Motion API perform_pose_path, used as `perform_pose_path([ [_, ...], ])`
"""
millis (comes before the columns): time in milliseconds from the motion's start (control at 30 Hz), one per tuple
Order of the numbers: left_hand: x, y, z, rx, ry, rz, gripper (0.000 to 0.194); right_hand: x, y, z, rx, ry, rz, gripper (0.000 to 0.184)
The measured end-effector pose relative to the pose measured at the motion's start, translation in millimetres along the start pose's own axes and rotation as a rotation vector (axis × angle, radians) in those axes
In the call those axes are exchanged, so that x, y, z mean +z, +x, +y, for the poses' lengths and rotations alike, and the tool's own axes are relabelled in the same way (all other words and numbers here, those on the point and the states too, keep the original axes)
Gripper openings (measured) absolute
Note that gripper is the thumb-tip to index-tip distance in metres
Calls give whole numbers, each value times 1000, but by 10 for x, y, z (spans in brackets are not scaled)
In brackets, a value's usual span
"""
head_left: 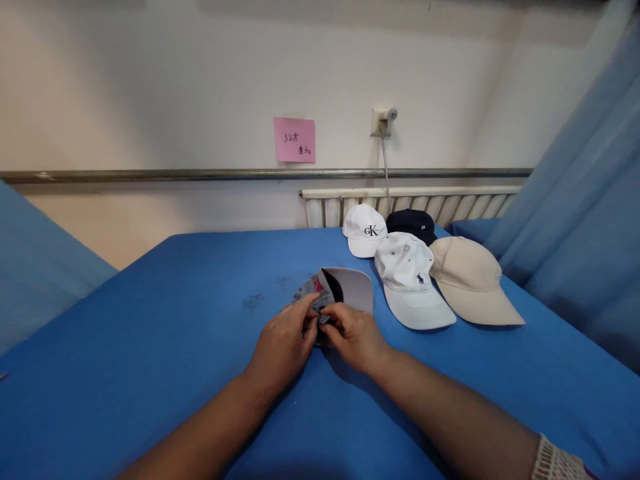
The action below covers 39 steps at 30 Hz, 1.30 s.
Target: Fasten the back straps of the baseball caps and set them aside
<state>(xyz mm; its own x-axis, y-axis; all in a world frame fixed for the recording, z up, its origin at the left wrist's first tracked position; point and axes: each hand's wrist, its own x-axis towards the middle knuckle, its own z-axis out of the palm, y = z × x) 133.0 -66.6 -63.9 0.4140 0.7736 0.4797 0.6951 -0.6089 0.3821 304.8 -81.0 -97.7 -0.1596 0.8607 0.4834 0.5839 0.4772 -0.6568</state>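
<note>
A grey cap (pixel 345 288) with a dark inside and a red mark lies on the blue table cover (pixel 165 333), its brim pointing away from me. My left hand (pixel 285 341) and my right hand (pixel 354 335) meet at the cap's near edge. Both pinch its back strap with closed fingers. To the right sit several other caps: a white cap with black letters (pixel 364 230), a dark navy cap (pixel 413 223), a white cap with a small blue emblem (pixel 410 280) and a beige cap (pixel 470 280).
A pink note (pixel 295 140) is stuck on the wall behind the table. A wall socket with a cord (pixel 383 123) hangs above a white radiator (pixel 415 203). Blue curtains hang at the right (pixel 575 220) and left (pixel 40 267).
</note>
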Motion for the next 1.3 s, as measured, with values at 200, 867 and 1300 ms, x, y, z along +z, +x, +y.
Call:
perform_pose_path([
  [200,-33,116,7,-493,-548,39,38,6,-6,-12,-124,2,75,18],
  [867,-49,39,-39,-239,-464,-99,28,-42,17,61,-95,40,1,31],
  [1300,-75,88,-42,-370,-684,-21,32,-28,35,83,-36,95,12,31],
])
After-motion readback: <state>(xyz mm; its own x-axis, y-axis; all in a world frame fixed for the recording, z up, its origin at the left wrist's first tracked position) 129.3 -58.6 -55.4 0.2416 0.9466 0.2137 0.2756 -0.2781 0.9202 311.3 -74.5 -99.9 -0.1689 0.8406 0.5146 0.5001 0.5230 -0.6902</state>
